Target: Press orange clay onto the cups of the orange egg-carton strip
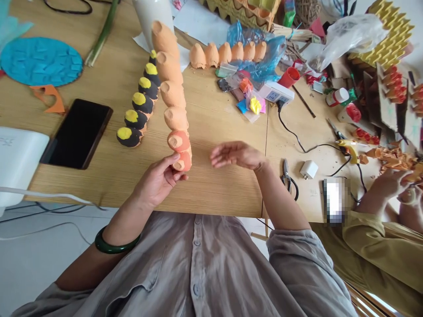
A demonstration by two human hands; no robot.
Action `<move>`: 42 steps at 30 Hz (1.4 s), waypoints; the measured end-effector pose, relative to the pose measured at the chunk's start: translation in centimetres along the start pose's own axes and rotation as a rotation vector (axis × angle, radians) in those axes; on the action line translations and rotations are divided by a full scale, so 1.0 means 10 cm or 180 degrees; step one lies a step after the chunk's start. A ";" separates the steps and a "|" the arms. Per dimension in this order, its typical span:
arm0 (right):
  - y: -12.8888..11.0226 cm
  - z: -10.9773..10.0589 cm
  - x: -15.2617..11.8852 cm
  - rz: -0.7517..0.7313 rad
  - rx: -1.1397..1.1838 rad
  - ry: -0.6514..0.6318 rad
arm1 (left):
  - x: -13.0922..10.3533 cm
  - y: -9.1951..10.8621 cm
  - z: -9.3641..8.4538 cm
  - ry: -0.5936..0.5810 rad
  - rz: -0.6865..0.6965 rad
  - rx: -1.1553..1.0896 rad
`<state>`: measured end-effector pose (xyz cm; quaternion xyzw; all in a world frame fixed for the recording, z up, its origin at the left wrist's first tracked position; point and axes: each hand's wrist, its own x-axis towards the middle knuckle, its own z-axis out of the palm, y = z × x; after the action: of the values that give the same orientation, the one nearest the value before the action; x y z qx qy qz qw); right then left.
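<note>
My left hand point(158, 179) is closed on the near end of a long strip of egg carton cups point(173, 94), thumb on top and fingers below. Most of the strip is pale orange, while the two cups closest to me have deeper orange around their pale tips. My right hand point(236, 155) hovers to the right of the strip with fingers stretched out and nothing visible in it. Left of the strip lies a row of black cups with yellow tops point(139, 103). Another pale orange row of cups point(228, 53) sits farther back.
A dark phone point(77, 134) and blue oval piece point(42, 60) lie left. Behind are a white cylinder point(153, 17) and clay packets point(251, 105). Right are a power strip point(276, 92), scissors point(287, 176), glue gun point(350, 149) and a co-worker's hands point(390, 182).
</note>
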<state>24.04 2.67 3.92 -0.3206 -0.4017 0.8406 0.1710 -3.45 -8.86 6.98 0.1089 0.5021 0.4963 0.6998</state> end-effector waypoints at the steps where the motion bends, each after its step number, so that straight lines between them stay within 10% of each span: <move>1: 0.06 0.02 -0.05 0.0149 -0.0034 0.0020 | 0.02 -0.02 0.01 -0.0016 -0.0009 0.0015; 7: 0.03 -0.09 0.07 -0.1599 0.0762 0.2575 | 0.04 -0.07 0.25 -0.0099 -0.0138 -0.0128; 12: 0.09 0.12 0.19 -0.0794 0.1386 0.2218 | -0.01 -0.08 0.40 -0.0110 -0.0483 -0.0166; 21: 0.26 0.38 0.16 -0.1280 0.0982 0.1783 | -0.03 -0.17 0.33 -0.0360 -0.0172 0.0082; 29: 0.30 0.64 -0.01 -0.0389 0.1888 0.2118 | 0.01 -0.25 0.25 -0.0422 -0.0090 0.0141; 42: 0.53 0.81 -0.23 -0.1015 0.1021 0.2164 | -0.03 -0.09 0.34 0.0161 -0.0740 0.0008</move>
<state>20.14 -6.44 4.50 -0.4832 -0.2307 0.7016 0.4701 -0.17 -8.40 8.16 0.0384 0.5295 0.4138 0.7396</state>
